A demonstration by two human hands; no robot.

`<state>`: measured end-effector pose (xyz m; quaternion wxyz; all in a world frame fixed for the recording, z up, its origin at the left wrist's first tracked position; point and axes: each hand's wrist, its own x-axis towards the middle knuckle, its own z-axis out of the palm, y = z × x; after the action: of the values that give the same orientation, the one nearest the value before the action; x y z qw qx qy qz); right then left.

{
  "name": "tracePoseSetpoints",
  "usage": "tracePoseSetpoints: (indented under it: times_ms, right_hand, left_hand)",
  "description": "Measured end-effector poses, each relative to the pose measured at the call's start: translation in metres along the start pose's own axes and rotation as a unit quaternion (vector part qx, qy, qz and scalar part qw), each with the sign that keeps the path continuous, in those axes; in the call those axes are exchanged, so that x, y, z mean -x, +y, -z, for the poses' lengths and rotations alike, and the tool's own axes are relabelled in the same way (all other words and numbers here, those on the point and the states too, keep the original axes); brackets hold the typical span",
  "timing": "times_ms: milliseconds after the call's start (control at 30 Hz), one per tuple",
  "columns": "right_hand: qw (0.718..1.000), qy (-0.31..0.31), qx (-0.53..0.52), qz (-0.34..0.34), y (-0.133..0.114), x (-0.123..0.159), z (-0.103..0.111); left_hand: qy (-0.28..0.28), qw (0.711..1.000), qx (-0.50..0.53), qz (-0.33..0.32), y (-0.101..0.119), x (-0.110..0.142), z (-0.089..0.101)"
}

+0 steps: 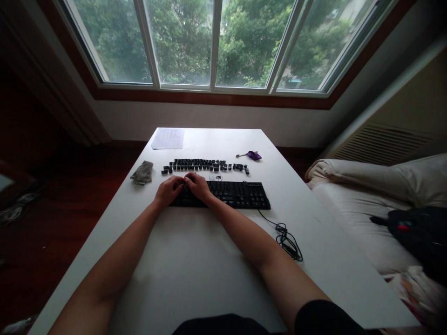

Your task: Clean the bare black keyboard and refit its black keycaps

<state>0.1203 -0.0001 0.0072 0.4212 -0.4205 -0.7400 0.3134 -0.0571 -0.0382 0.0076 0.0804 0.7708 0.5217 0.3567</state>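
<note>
A black keyboard [237,195] lies across the table in front of me. Over its left part, my left hand [169,190] and my right hand [196,185] meet with fingertips together. Both hands have bent, closed fingers; whatever they pinch is too small and hidden to make out. Just behind the keyboard, loose black keycaps [199,164] stand in two uneven rows. A small clear round piece [215,177] with something dark in it lies between the keycaps and the keyboard, right of my right hand.
A crumpled grey cloth [142,172] lies left of the keycaps. Behind it is a sheet of paper [168,138]. A purple object with a brush-like stick [253,155] lies at the back right. The coiled cable [288,242] sits on the white table [335,274], beside a sofa [352,209].
</note>
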Motion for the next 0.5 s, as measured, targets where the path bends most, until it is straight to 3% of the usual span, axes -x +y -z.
tracePoseSetpoints:
  times_ms: [500]
  right_hand:
    - [1.000,-0.004,0.001,0.017,0.0073,-0.0017,-0.0032]
  left_hand:
    - [0.000,1.000,0.003,0.001,-0.0003,-0.0003,0.0005]
